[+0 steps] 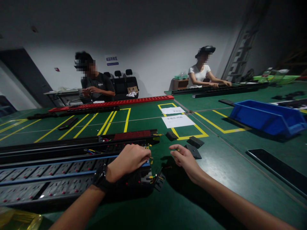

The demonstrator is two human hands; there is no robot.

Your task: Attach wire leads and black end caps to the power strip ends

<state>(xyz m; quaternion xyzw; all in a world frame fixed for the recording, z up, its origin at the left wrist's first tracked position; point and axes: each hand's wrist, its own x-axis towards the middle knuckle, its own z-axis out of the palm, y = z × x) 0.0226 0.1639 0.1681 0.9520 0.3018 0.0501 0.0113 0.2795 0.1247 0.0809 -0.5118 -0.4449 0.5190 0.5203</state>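
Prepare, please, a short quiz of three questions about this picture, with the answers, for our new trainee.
1. Choose: the left hand is nearest to A) the red lattice strip, B) the socket strips, C) the white papers.
2. True or false: in the picture, the blue bin stands to the right of the right hand.
3. How many co-workers are seen across the table?

Key: 1: B; 2: true; 3: two.

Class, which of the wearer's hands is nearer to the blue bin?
Right. The right hand is between the blue bin and the socket strips; the left hand is farther from the bin, over the strips, at one end.
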